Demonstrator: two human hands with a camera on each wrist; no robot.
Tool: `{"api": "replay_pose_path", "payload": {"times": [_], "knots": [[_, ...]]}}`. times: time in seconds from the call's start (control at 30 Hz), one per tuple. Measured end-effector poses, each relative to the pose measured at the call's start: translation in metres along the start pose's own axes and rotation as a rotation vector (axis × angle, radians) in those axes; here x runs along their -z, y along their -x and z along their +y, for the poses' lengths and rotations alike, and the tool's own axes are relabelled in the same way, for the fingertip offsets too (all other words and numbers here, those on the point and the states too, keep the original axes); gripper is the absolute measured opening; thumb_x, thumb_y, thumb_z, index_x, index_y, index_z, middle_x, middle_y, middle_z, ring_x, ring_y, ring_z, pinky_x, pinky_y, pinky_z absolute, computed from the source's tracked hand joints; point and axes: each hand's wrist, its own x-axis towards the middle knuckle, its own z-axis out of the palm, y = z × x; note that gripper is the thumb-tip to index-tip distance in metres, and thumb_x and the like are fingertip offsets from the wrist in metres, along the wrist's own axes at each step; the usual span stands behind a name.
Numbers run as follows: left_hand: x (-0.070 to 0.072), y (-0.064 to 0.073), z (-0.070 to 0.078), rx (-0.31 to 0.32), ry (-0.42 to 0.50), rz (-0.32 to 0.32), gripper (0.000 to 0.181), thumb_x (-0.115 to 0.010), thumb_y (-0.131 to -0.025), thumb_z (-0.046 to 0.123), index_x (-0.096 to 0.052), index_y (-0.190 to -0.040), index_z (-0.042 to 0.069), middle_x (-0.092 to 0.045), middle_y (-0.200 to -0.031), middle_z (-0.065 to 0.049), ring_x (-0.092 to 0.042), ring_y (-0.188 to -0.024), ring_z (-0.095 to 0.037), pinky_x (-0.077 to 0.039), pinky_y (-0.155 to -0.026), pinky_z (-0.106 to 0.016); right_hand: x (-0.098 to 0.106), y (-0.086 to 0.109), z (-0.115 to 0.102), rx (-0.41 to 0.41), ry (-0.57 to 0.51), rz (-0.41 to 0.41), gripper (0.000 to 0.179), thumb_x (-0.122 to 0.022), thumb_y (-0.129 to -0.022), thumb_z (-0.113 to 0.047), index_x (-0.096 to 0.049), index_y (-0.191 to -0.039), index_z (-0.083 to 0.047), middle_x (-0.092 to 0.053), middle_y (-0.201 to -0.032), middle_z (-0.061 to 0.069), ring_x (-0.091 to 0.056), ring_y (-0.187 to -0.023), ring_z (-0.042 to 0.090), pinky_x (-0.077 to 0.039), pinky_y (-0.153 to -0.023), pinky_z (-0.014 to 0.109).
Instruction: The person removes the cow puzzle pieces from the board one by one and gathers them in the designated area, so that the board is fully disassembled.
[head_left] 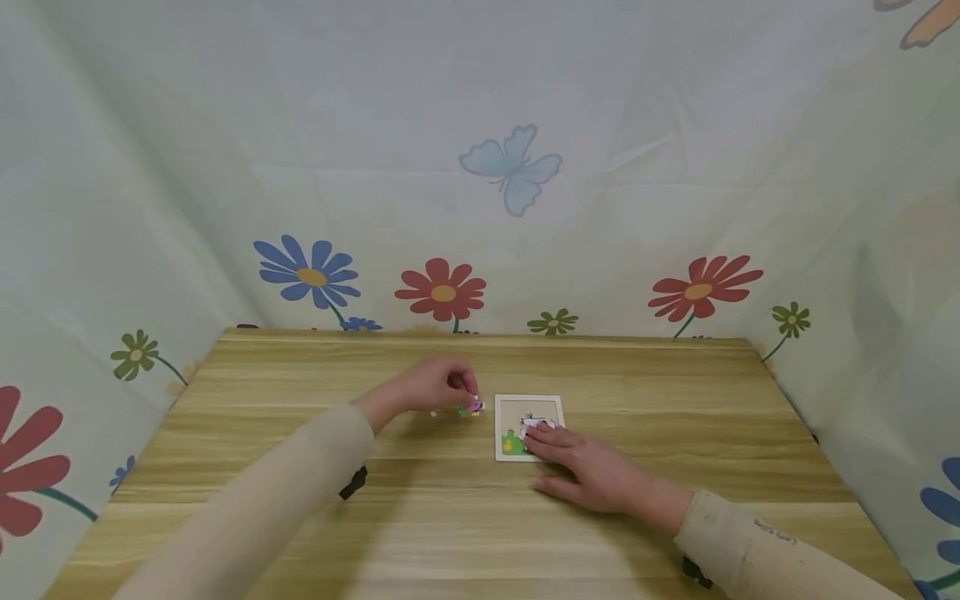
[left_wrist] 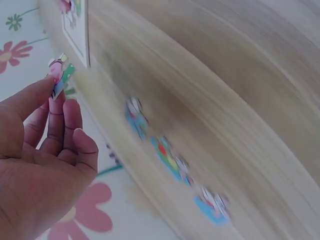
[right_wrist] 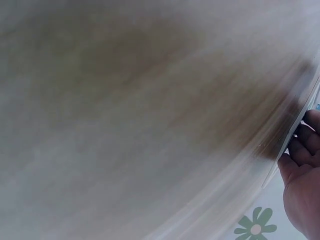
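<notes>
Between thumb and fingertips, my left hand (head_left: pixel 435 385) pinches a small jigsaw piece (left_wrist: pixel 60 77) with pink and green printing, raised off the table just left of a square puzzle tray (head_left: pixel 497 433). The tray has a white border, and a black-and-white animal and green shapes fill its lower part; its upper part is bare beige. With fingers extended, my right hand (head_left: pixel 592 473) rests on the tray's lower right, covering part of the picture. In the right wrist view, that hand (right_wrist: pixel 305 175) shows at the right edge, beside the tray's thin side.
Several loose puzzle pieces (left_wrist: pixel 170 159) lie in a row on the wood-grain table (head_left: pixel 360 533), blurred in the left wrist view and mostly hidden behind my left hand in the head view. A flower-printed cloth (head_left: pixel 360 200) hangs behind the table and at its sides.
</notes>
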Motion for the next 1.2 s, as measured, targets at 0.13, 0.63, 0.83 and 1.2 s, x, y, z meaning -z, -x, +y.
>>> {"api": "replay_pose_path", "payload": {"times": [0.13, 0.63, 0.83, 1.2], "knots": [[0.013, 0.015, -0.013, -0.008, -0.038, 0.007, 0.009, -0.079, -0.098, 0.014, -0.072, -0.093, 0.015, -0.069, -0.088, 0.003, -0.060, -0.080, -0.015, -0.052, -0.077, -0.032, 0.001, 0.000, -0.002, -0.006, -0.007, -0.009, 0.064, -0.065, -0.106, -0.046, -0.050, -0.160, -0.015, -0.043, -0.168, 0.001, -0.036, -0.157, 0.028, -0.036, -0.122, 0.053], [0.039, 0.071, -0.063, 0.001, -0.072, 0.018, 0.008, -0.079, -0.094, 0.007, -0.073, -0.090, 0.010, -0.067, -0.084, 0.003, -0.057, -0.078, -0.015, -0.050, -0.075, -0.032, 0.002, 0.001, -0.003, 0.009, -0.003, 0.005, 0.063, -0.066, -0.106, -0.044, -0.051, -0.159, -0.013, -0.044, -0.168, 0.003, -0.038, -0.156, 0.030, -0.037, -0.121, 0.054], [0.038, 0.086, -0.079, 0.032, -0.105, 0.031, 0.009, -0.080, -0.095, 0.010, -0.073, -0.091, 0.013, -0.066, -0.083, 0.005, -0.057, -0.077, -0.013, -0.049, -0.073, -0.031, -0.001, 0.001, -0.002, 0.026, 0.010, 0.028, 0.063, -0.066, -0.106, -0.044, -0.052, -0.159, -0.012, -0.045, -0.167, 0.004, -0.039, -0.155, 0.030, -0.038, -0.120, 0.054], [0.031, 0.102, -0.091, -0.015, -0.152, 0.107, 0.010, -0.079, -0.095, 0.006, -0.071, -0.091, 0.012, -0.066, -0.084, 0.006, -0.056, -0.078, -0.010, -0.049, -0.072, -0.029, -0.001, 0.001, -0.003, 0.029, 0.003, 0.034, 0.063, -0.067, -0.106, -0.043, -0.052, -0.158, -0.011, -0.045, -0.167, 0.005, -0.040, -0.155, 0.030, -0.038, -0.120, 0.055]]}}
